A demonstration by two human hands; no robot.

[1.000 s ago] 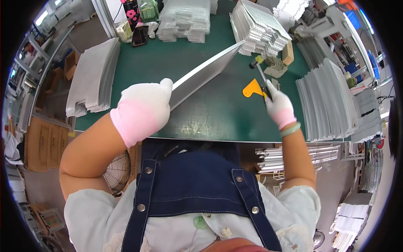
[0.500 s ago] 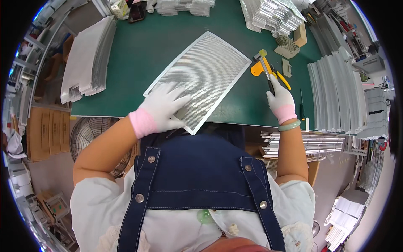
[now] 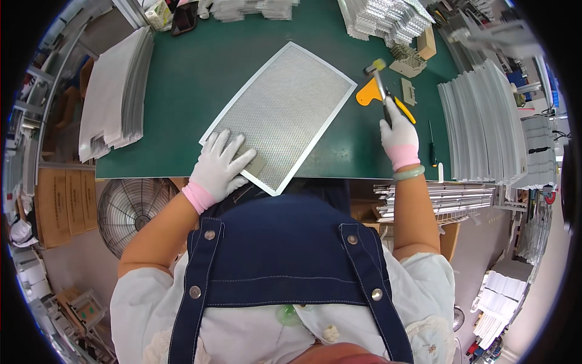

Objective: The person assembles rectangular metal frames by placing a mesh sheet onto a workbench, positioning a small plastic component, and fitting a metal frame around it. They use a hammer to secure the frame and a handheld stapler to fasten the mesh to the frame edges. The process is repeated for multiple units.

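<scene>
A rectangular metal mesh panel (image 3: 291, 103) with a pale frame lies at a slant on the green table, its near corner reaching past the front edge. Over its left lower edge rests my left hand (image 3: 219, 167), in a white glove with a pink cuff, fingers spread. A small flat grey-beige piece (image 3: 257, 165) shows beside and partly under these fingers. My right hand (image 3: 399, 134), gloved alike, is closed round the dark handle of a small hammer (image 3: 377, 71) with a yellowish tip. The hammer lies over or just above an orange flat scraper-like tool (image 3: 367, 93).
Yellow-handled pliers (image 3: 405, 110), a small beige piece (image 3: 407, 91) and a screwdriver (image 3: 432, 151) lie near my right hand. Stacked mesh sheets stand left (image 3: 118, 91) and right (image 3: 482, 124). More silvery stacks (image 3: 388, 18) are at the back. A floor fan (image 3: 136, 215) stands below left.
My left hand has drawn back a little toward the panel's left edge, uncovering more mesh. My right hand stays on the hammer. The whole view has shifted slightly.
</scene>
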